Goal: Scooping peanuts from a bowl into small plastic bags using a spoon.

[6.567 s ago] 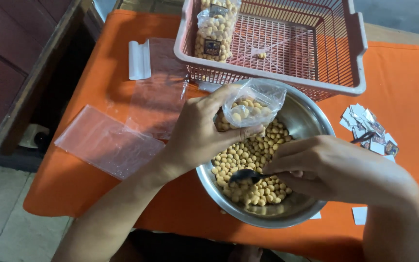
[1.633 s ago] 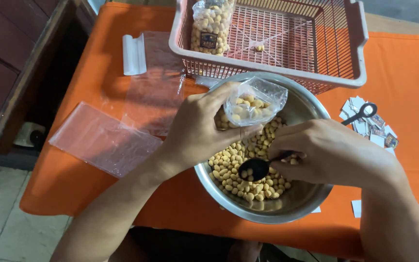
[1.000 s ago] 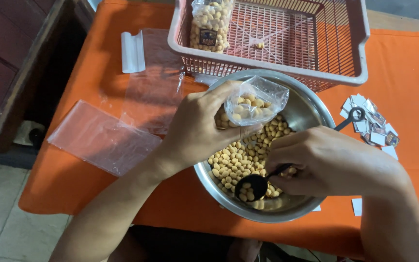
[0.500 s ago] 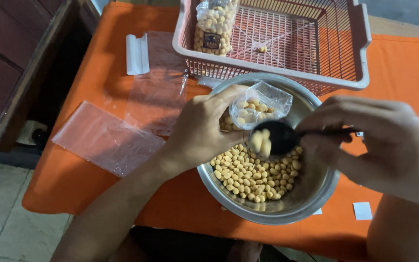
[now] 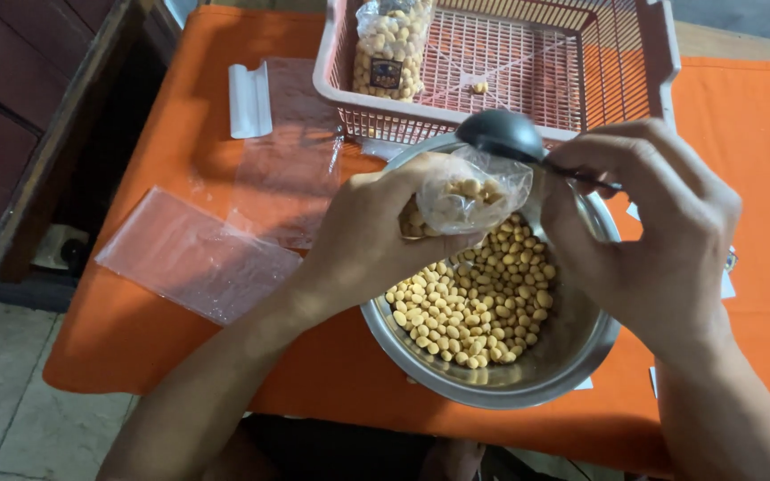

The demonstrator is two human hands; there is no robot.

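Over an orange-covered table (image 5: 180,338), the left hand (image 5: 372,236) grips a clear bag (image 5: 474,191) of nuts above a steel bowl (image 5: 545,365), while the right hand (image 5: 648,236) pinches a black spoon (image 5: 503,135) tipped at the bag's mouth.

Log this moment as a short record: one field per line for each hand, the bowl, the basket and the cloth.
left hand: holds a small clear bag partly filled with pale round nuts, over the bowl
right hand: holds a black spoon, turned over at the bag's mouth
steel bowl: holds loose nuts
pink basket: one filled bag, one stray nut
orange cloth: empty clear bags, small paper labels at right, mostly hidden
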